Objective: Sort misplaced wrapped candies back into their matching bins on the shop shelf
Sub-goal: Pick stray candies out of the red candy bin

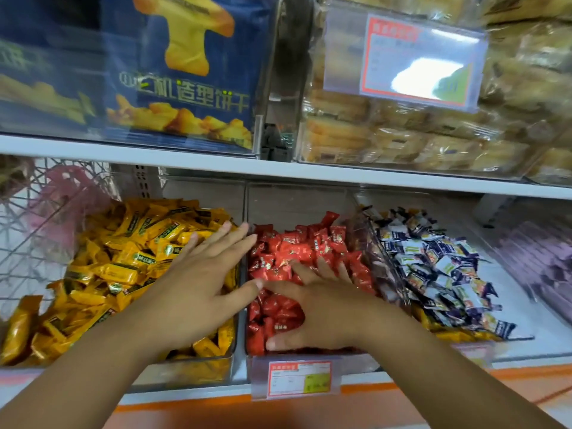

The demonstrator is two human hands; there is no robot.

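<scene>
Three clear bins stand side by side on the lower shelf. Yellow wrapped candies point(117, 274) fill the left bin, red wrapped candies point(291, 249) the middle bin, and white-and-navy wrapped candies point(439, 267) the right bin. My left hand point(201, 280) lies flat with straight fingers over the right side of the yellow pile, fingertips at the divider. My right hand point(322, 308) rests spread on the red candies, fingers partly sunk among them, thumb at the bin's front wall. Whether it holds a candy is hidden.
A price tag holder point(297, 379) hangs below the red bin on the orange shelf edge. The white upper shelf point(216, 168) overhangs the bins and carries a blue biscuit box point(185, 72) and wrapped pastries point(402, 134). A pink bag point(65, 205) sits behind wire mesh at left.
</scene>
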